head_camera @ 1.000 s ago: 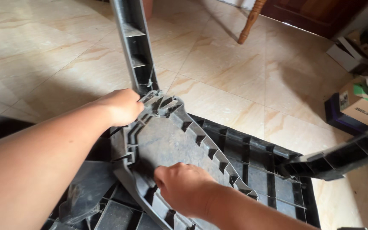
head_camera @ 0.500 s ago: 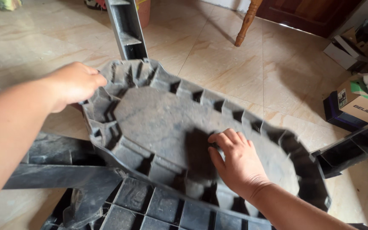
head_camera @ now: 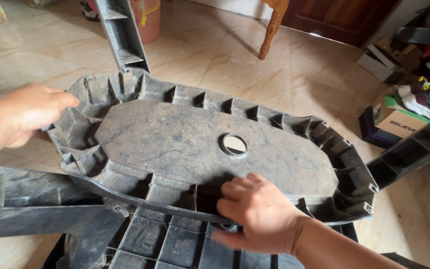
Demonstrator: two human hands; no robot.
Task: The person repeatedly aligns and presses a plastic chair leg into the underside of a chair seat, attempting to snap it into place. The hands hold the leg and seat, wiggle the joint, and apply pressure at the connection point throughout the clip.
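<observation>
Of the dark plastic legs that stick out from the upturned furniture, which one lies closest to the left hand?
The leg running out to the lower left, just below the left hand. The upright leg stands farther off at the top, and the third leg is across on the right.

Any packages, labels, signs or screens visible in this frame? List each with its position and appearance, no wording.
Brown cardboard box: on the floor at the right edge, rectangular, tan with dark print on its side, a shoe on top.
Pale open box: on the floor at upper right, whitish, flaps raised.
No signs or screens visible.
</observation>
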